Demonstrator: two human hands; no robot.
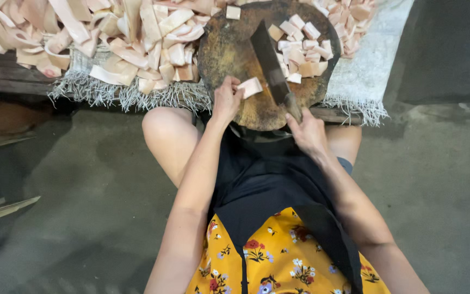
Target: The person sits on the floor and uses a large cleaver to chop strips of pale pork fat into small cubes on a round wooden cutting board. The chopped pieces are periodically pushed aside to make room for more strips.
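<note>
Pale strip (251, 87) pinned by left grip (226, 101) on round board (229, 51), right grip (307, 132) clamped on cleaver (272, 66)

Left hand (227, 100) pins a pale strip (251, 87) on the round board (229, 51) (right hand (308, 133) grips the cleaver (270, 62)).

Informal meat-prep spot, perhaps a market stall, round chopping block (235, 54), cleaver (270, 62), heaped pale strips (82, 32), bare concrete floor (93, 207)
</note>
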